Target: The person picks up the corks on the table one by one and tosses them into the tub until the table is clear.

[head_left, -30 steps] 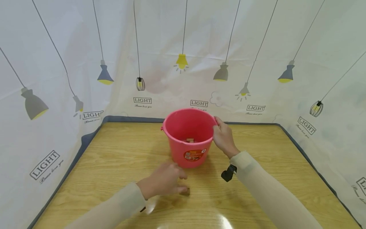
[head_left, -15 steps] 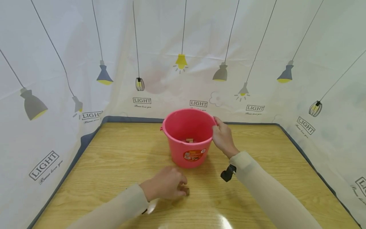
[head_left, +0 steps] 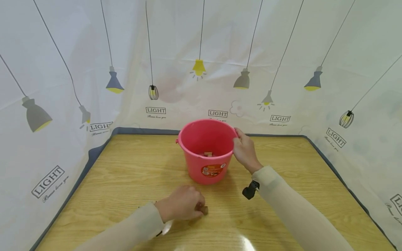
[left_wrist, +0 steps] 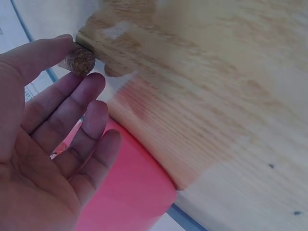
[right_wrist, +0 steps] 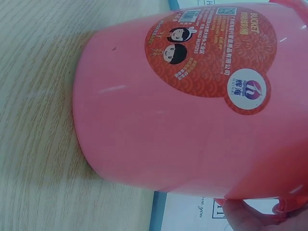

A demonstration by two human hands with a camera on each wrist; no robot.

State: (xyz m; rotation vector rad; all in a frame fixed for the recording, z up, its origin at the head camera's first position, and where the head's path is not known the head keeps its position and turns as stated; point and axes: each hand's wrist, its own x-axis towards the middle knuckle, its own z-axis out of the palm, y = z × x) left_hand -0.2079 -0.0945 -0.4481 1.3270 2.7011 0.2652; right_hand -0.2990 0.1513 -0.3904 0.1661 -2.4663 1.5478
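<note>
A pink bucket [head_left: 196, 167] stands upright on the wooden table, its round red label facing me. My right hand [head_left: 246, 150] grips the right side of its rim; in the right wrist view part of that hand [right_wrist: 248, 217] shows at the lower corner. In front of the bucket, my left hand [head_left: 183, 204] is low over the table and pinches a brown cork [head_left: 205, 210] between thumb and forefinger. The left wrist view shows the speckled round end of the cork [left_wrist: 81, 61], with the other fingers loosely bent below it. Small brown pieces [head_left: 208, 154] lie inside the bucket.
The wood-grain table [head_left: 132, 167] has a dark blue border at its back and sides. White cloth walls [head_left: 176, 42] printed with hanging lamps enclose it. A black strapped device [head_left: 250, 190] hangs under the right wrist.
My left hand's fingers have closed in on the cork on the table, and it is now pinched. The bucket and my right hand have stayed in place.
</note>
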